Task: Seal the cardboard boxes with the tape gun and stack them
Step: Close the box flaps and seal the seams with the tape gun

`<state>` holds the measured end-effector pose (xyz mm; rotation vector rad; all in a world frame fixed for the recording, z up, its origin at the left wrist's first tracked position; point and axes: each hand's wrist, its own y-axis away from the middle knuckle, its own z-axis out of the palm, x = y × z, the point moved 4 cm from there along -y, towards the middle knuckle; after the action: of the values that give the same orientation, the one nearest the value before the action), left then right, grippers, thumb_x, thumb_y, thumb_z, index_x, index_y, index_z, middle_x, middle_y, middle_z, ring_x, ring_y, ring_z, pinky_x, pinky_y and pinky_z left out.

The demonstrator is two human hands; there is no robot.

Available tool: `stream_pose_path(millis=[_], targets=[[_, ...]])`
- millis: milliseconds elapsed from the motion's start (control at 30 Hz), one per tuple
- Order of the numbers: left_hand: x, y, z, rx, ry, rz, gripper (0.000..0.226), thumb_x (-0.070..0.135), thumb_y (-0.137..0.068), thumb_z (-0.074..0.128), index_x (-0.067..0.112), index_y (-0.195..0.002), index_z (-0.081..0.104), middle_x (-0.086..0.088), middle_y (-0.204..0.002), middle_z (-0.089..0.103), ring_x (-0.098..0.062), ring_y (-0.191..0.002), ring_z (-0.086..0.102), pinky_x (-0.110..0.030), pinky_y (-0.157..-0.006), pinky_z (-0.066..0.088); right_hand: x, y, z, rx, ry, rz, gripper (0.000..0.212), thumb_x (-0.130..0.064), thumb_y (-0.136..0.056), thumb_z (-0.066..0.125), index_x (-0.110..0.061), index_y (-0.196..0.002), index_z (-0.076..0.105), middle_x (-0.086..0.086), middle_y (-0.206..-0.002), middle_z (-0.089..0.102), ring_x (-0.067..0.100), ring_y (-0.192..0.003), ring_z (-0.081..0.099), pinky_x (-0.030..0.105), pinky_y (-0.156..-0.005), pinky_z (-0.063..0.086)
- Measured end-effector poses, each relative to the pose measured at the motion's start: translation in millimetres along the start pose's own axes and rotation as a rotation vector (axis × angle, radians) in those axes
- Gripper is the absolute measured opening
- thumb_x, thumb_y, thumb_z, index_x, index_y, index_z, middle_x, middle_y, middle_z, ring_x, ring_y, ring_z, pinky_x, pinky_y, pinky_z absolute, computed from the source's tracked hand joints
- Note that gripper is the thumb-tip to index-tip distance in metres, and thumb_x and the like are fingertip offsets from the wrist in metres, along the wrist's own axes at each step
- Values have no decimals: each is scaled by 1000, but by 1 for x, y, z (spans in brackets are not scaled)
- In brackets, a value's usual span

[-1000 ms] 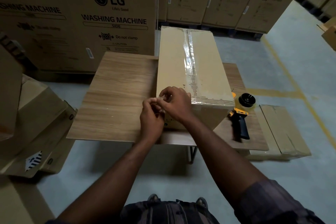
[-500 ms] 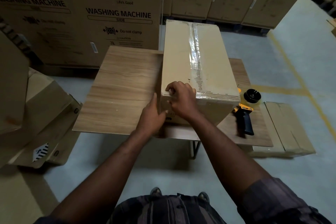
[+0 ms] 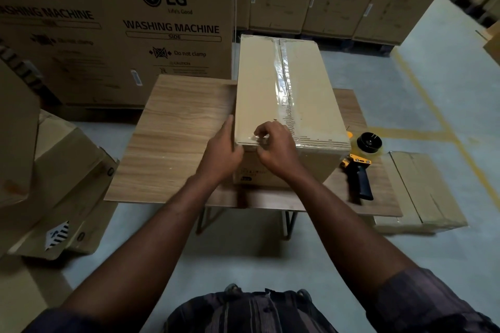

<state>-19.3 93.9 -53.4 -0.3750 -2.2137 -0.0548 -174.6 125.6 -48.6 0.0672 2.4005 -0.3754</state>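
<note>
A: Box, where?
B: Cardboard box (image 3: 284,94) sits on the table (image 3: 173,143), right of centre, long axis running 6 to 12 o'clock. A clear tape strip (image 3: 282,81) runs down the top seam, and more tape runs along the near top edge.
A: Hands?
B: Both are at the box's 7 o'clock corner. Left hand (image 3: 220,155) lies flat against the box's 9 o'clock side, fingers straight and released, thumb by the corner. Right hand (image 3: 276,149) is on the near top edge — fingers curled, pinching a crumpled bit of tape there.
A: Tape gun?
B: Tape gun (image 3: 358,170) lies on the table at 4 o'clock of the box, just beside it, untouched — black handle toward 6, roll toward 12.
A: Rest?
B: Flat carton (image 3: 427,192) is on the floor at 4 o'clock, past the table. Washing machine cartons (image 3: 173,27) stand from 10 to 1 o'clock. Loose cartons (image 3: 62,176) are at 8 o'clock.
</note>
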Motion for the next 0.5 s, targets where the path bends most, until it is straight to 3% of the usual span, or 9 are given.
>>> stream_pose_path(millis=[100,167,233,367,500], targets=[[23,-19,3,-161,-138,226,66,18,-95,61,15,-155,34,-8,-161,34,-26,-151,25,-31,-117,25,19,12,-21,61,128,68,27,-16,-84,74,-13,-109,64,7,-112,60,25,-106,50,34,-86,40],[23,-28,9,-301,-254,284,65,20,-97,60,16,-156,33,-6,-165,25,-25,-154,13,-37,-122,18,39,23,-38,109,219,142,28,-26,-86,74,-18,-110,65,7,-119,57,25,-111,47,39,-92,40],[13,-30,14,-380,-322,311,71,22,-95,64,15,-157,29,-5,-166,20,-24,-155,8,-32,-122,12,59,38,-57,140,293,212,32,-30,-87,74,-24,-117,65,4,-127,52,25,-120,45,45,-97,38],[2,-21,25,-283,-244,340,79,25,-91,72,15,-157,30,-3,-166,20,-22,-155,7,-25,-118,8,79,59,-75,120,386,279,46,-31,-88,75,-34,-129,57,2,-142,41,23,-134,38,54,-106,31],[-3,-19,35,-168,-182,297,77,24,-87,77,11,-153,38,-5,-163,28,-24,-154,12,-25,-118,9,70,57,-56,87,484,255,57,-46,-87,72,-22,-135,53,13,-151,39,35,-138,38,57,-115,27]])
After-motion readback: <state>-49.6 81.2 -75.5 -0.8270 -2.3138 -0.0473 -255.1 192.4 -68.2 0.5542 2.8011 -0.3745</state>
